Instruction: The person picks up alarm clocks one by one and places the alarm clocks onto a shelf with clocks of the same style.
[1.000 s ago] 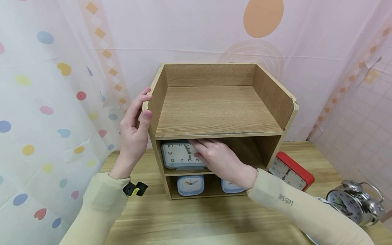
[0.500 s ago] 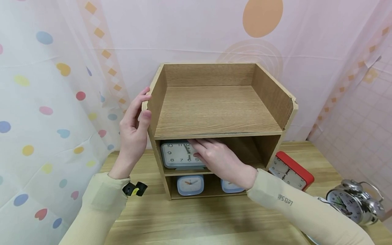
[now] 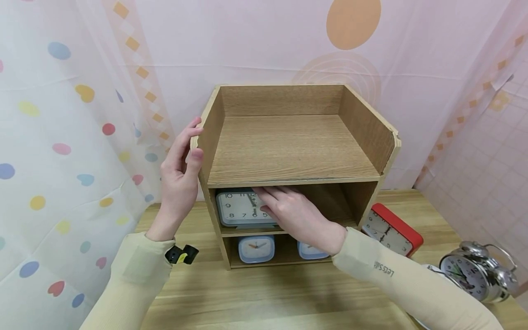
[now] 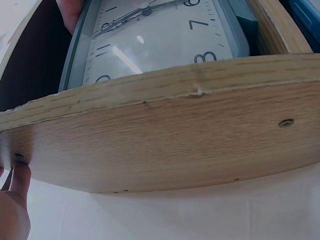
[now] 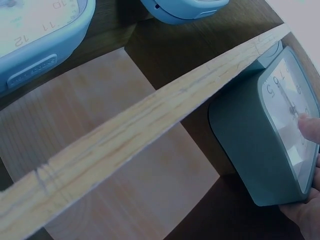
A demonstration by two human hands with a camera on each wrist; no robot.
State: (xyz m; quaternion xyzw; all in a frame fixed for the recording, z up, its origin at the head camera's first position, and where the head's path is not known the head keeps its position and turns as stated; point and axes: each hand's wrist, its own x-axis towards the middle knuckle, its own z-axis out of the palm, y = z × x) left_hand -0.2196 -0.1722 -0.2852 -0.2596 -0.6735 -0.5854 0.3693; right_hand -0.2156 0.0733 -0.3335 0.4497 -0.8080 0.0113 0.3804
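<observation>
A blue-grey desk clock (image 3: 239, 208) with a white face stands at the left of the wooden shelf unit's (image 3: 288, 146) middle compartment. My right hand (image 3: 294, 213) reaches in and holds its right part. In the right wrist view the thumb (image 5: 311, 129) lies on the clock's face and the other fingers are at its top, partly hidden. My left hand (image 3: 180, 178) touches the unit's left side panel near the upper front edge. The left wrist view shows a fingertip (image 4: 20, 177) against the panel's outer face, fingers rather straight.
Two small light-blue clocks (image 3: 256, 250) (image 3: 312, 251) stand in the bottom compartment, the right one partly behind my wrist. Right of the unit are a red clock (image 3: 392, 231) and a silver twin-bell alarm clock (image 3: 474, 270) on the wooden table (image 3: 247, 298). Patterned curtains hang behind.
</observation>
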